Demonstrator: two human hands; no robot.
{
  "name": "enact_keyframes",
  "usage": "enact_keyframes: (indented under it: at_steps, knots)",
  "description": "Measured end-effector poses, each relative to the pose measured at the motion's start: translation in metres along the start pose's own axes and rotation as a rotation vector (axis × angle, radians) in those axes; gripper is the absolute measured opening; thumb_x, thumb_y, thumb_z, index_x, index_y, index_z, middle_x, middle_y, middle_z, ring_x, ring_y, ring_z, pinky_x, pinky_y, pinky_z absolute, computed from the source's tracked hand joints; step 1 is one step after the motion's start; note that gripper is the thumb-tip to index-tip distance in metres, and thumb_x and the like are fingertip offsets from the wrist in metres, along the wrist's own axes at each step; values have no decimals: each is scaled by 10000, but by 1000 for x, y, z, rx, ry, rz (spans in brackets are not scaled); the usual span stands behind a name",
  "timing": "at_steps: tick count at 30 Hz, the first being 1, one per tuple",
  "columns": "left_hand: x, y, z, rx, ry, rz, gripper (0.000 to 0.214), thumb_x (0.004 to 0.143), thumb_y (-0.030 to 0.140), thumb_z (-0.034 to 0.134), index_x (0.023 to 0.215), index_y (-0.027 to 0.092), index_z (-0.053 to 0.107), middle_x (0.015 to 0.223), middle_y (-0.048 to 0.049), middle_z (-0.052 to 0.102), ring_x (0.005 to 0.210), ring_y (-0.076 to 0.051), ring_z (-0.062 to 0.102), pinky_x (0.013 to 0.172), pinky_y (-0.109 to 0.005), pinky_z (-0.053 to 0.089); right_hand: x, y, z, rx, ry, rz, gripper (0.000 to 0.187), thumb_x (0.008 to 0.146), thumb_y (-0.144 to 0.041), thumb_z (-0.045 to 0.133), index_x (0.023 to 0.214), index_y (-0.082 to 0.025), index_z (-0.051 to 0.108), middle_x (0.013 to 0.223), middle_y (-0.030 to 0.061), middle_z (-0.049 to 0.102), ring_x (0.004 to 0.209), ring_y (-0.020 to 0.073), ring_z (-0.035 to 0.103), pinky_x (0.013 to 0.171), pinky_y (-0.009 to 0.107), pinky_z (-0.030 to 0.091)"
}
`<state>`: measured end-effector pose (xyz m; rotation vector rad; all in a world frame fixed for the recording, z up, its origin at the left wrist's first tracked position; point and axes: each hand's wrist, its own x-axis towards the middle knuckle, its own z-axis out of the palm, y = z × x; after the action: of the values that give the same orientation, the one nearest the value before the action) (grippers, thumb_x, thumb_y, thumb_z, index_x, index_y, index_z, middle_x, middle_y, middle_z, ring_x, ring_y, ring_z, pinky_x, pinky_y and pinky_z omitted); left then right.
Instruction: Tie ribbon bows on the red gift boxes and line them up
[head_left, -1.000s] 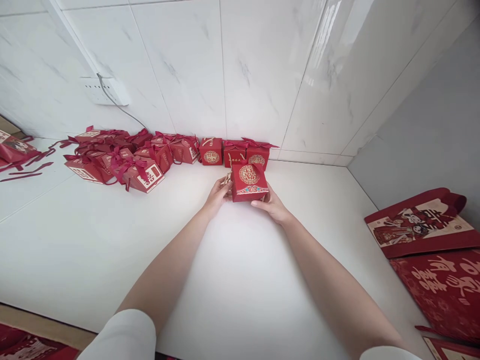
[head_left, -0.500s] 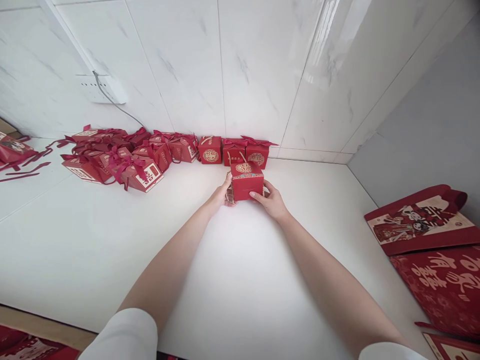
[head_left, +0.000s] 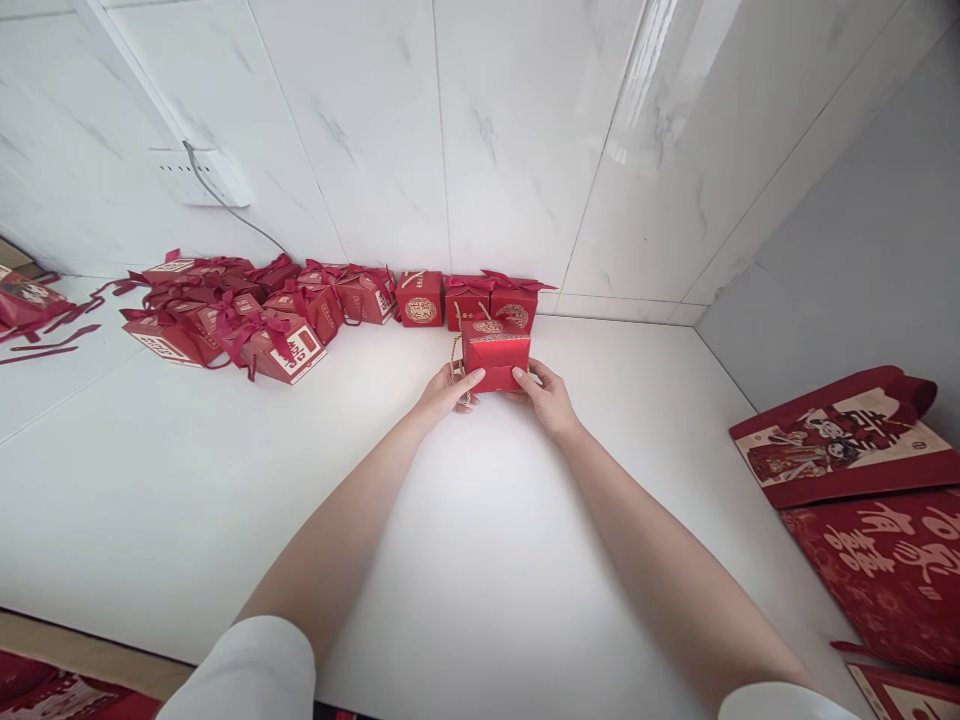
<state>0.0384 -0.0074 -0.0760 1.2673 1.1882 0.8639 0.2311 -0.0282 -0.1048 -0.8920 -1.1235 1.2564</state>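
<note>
Between both hands is a small red gift box (head_left: 496,352), tilted so that a face with folded flaps is toward me. My left hand (head_left: 448,392) grips its left side, thumb on the near face, with a gold twisted cord (head_left: 454,352) hanging by the fingers. On the right side my right hand (head_left: 547,395) holds the box, its thumb pressed on the same face. Just behind stand a red box with a gold emblem (head_left: 422,300) and two ribbon-tied red boxes (head_left: 521,305), partly hidden by the held one.
Several red boxes with ribbons (head_left: 277,345) are heaped at the back left, near loose ribbon strips (head_left: 45,350). Red printed gift bags (head_left: 840,435) lie along the right. The white table (head_left: 225,490) meets a tiled wall with a socket (head_left: 199,178) and cable.
The box has been tipped, so its patterned top faces away and its flap side shows more. My left thumb has moved from the side edge onto the near face.
</note>
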Motion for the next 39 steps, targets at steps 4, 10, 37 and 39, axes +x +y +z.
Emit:
enact_keyframes:
  at_steps: [4, 10, 37, 39]
  knots:
    - [1, 0, -1, 0, 37, -9, 675, 690, 674, 625, 1110, 168, 475, 872, -93, 667, 704, -180, 671, 535, -271, 548, 1, 0, -1, 20, 7, 14, 456, 811, -515, 609, 1183, -250, 613, 1235, 46, 598, 1046, 222, 607, 785, 358, 589]
    - [3, -3, -3, -55, 83, -27, 678, 687, 759, 531, 991, 153, 498, 751, -79, 661, 678, -201, 678, 542, -303, 553, 2, 3, -3, 15, 7, 58, 496, 792, -563, 610, 1166, -238, 629, 1043, 49, 661, 879, 193, 650, 758, 341, 566]
    - [2, -4, -4, -58, 71, -13, 643, 704, 744, 530, 984, 166, 495, 785, -84, 669, 713, -203, 684, 547, -295, 558, 1, 1, -3, 19, -11, 56, 473, 801, -547, 602, 1169, -251, 624, 1013, 39, 647, 841, 167, 616, 741, 315, 550]
    - [1, -3, -4, -56, 72, -11, 640, 706, 741, 531, 984, 167, 493, 790, -89, 670, 715, -203, 683, 550, -293, 559, 1, 1, -4, 24, -16, 58, 460, 807, -539, 599, 1166, -252, 624, 987, 36, 646, 835, 164, 614, 740, 311, 548]
